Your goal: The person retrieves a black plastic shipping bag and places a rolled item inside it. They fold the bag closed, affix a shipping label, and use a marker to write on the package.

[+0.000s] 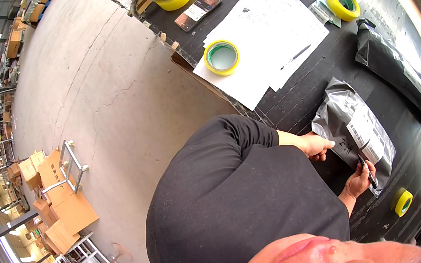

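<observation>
Left hand (317, 145): our grip rests flat, fingers together, pinning the grey mailer bag (353, 132).
Right hand (360, 179): clamped on a pen (367, 170).
Risk: the slick bag may slide on the bench (303, 98), smearing our mark.

Grey glossy mailer bag (348, 124), white label (371, 132), black pen (367, 170), yellow tape rolls (222, 57), black table (317, 77).

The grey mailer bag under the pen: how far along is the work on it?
Done: the grey mailer bag lies sealed and flat on the black table, white label on. In hand: the left hand steadies its edge; the right hand holds a pen to it, some marks written. Left: a black bag lies untouched.
</observation>
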